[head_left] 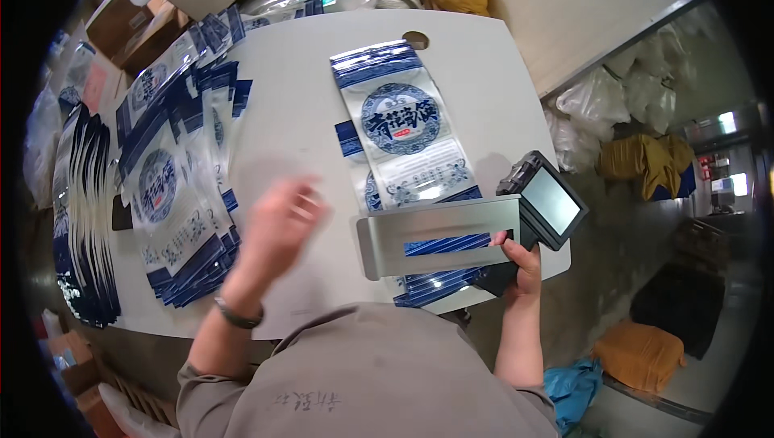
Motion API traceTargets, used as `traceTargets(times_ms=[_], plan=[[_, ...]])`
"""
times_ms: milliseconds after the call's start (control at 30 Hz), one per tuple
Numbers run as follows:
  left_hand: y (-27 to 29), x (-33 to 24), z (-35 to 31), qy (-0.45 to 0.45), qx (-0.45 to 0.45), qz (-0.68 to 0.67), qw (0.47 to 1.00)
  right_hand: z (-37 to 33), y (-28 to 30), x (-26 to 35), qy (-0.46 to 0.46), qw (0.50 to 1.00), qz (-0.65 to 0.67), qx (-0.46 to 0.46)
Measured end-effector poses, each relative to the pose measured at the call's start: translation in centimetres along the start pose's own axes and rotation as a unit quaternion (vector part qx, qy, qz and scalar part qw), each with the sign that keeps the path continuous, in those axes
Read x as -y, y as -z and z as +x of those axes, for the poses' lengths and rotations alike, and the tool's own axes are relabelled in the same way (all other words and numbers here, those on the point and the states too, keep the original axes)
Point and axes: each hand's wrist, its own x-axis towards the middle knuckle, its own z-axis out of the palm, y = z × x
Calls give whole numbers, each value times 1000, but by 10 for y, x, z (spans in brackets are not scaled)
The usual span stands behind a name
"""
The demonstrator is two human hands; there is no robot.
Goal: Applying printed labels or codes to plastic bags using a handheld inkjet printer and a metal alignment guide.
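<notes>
My right hand (524, 267) is wrapped round the grip of a black handheld inkjet printer (528, 228) with a tilted screen. A flat silver metal plate (442, 214) with a long slot extends left from it and lies over the lower part of a stack of blue-and-white plastic bags (415, 128). Blue bag ends show through the slot and below the plate. Left of this stack, my left hand (289, 216) is over the white table (282, 124), apart from the bags. Motion smears its fingers, and nothing can be made out in them.
A fanned pile of similar bags (165, 196) covers the table's left side, beside a row of bags standing on edge (85, 212). Cardboard boxes (137, 31) are at the far left. A round hole (416, 39) is cut near the far edge. Clear plastic sacks (601, 99) lie beyond the right edge.
</notes>
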Motion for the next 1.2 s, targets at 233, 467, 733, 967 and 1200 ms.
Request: traceTargets(times_ms=[233, 467, 733, 967, 1200], plan=[[-68, 12, 6, 56, 116, -106, 986, 3, 7, -10, 5, 995, 102, -8], [-9, 48, 40, 36, -139, -52, 988, 34, -51, -5, 7, 957, 271, 101], [-29, 51, 37, 14, -67, -54, 996, 22, -63, -18, -25, 977, 205, 53], [-60, 24, 45, 18, -9, -7, 1000, 10, -56, -20, -5, 987, 153, 57], [-71, 6, 57, 28, 56, 107, 992, 7, -51, -18, -13, 988, 140, 58]])
